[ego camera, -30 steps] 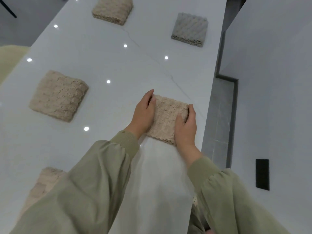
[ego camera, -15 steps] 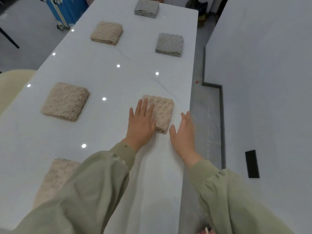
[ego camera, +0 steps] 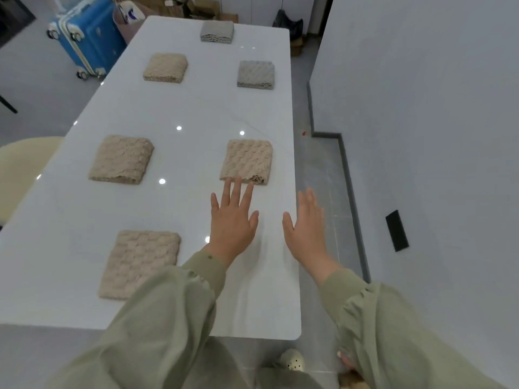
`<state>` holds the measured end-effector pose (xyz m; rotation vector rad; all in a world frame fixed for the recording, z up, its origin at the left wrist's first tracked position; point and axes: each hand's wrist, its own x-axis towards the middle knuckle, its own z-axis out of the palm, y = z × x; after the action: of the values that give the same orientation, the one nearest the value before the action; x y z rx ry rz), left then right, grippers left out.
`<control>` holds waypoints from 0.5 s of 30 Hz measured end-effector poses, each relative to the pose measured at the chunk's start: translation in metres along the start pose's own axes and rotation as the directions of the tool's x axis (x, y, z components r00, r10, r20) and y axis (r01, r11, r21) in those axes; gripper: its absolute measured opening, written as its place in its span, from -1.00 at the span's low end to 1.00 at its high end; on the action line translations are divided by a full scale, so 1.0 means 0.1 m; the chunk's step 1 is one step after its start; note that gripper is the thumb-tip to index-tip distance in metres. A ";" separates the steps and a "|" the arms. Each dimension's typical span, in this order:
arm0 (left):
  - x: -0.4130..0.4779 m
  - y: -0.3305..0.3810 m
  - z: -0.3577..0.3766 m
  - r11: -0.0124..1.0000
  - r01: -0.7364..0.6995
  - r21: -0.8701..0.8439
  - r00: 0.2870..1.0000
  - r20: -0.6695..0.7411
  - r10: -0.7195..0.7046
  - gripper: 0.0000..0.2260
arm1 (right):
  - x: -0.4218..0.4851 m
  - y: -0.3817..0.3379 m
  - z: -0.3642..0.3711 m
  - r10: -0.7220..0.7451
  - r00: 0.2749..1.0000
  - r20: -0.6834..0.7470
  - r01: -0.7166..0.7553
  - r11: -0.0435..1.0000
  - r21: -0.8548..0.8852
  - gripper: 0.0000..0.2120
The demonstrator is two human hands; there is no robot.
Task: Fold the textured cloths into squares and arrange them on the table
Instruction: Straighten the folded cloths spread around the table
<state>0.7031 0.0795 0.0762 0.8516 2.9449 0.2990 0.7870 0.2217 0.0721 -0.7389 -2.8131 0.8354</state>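
While both hands, left hand (ego camera: pixel 233 220) and right hand (ego camera: pixel 307 228), hover with fingers spread and released, six folded cloths lie spaced across the surface (ego camera: pixel 196 113). No unfolded cloth shows, so the nearest right cloth (ego camera: pixel 247 161) looks like the last, and the task seems nearly finished.

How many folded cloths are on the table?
6: beige near left, beige middle left, beige middle right, beige far left, grey far right, grey at far end. None seem hidden.
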 end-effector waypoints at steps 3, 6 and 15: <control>-0.11 -0.30 -0.02 0.998 -0.013 -0.057 1.000 0.007 0.014 -0.46 | -0.16 -0.23 0.19 0.021 1.000 -0.016 -0.019 0.996 0.085 -0.46; -0.23 -0.73 -0.03 0.992 -0.038 -0.116 0.998 0.046 0.044 -0.47 | -0.36 -0.58 0.51 0.078 0.997 0.008 -0.078 0.982 0.173 -0.47; -0.66 -2.23 0.05 0.915 0.066 -0.398 0.995 0.093 -0.032 -0.45 | -0.80 -1.61 1.52 0.288 0.945 0.153 -0.326 0.841 0.432 -0.49</control>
<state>0.6433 -0.1394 0.0268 0.7095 2.6740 0.8073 0.7528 -0.0077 0.0332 -1.1021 -2.4332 1.5377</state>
